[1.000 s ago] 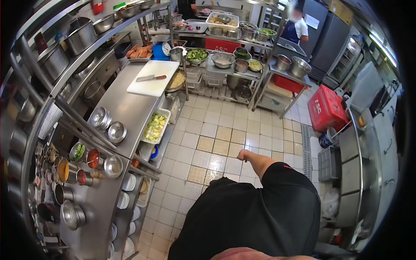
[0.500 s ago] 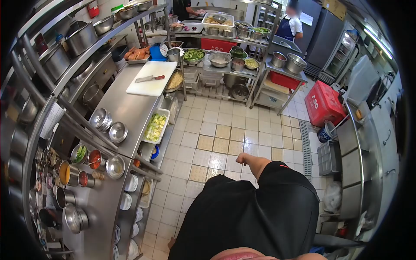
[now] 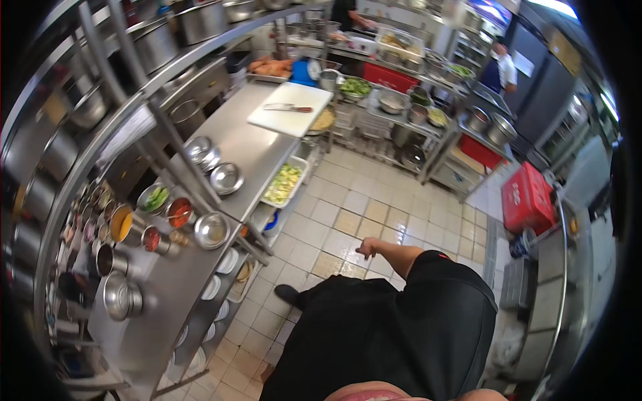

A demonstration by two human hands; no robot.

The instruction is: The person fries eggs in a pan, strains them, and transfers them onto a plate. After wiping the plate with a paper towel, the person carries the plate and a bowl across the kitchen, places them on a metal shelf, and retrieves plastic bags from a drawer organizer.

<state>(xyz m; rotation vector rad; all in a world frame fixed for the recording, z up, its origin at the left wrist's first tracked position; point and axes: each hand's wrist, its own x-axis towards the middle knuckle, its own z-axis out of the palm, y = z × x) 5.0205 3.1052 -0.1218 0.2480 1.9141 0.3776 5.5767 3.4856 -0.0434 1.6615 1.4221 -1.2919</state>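
My right hand (image 3: 366,248) hangs in front of my body over the tiled floor. It holds nothing; its fingers are loosely bent and partly apart. Only a small patch of skin, apparently my left hand (image 3: 266,371), shows beside my black shirt, with the fingers hidden. To the left runs a steel counter (image 3: 231,120). On it lie a white cutting board (image 3: 284,127) and a knife (image 3: 287,107). Below the counter's edge is a white tray of chopped greens (image 3: 284,185). Neither hand touches any of these.
Steel bowls (image 3: 226,178) and sauce containers (image 3: 123,224) stand on the left counter under a shelf frame. Ahead are shelves with bowls of vegetables (image 3: 354,86). A red cooler box (image 3: 528,198) stands right. Two people work at the back, including one in an apron (image 3: 499,67).
The view has turned left, so the counter and shelves sit further right in the picture. My black shoe now shows at the left of my body. My right hand's fingers look less curled.
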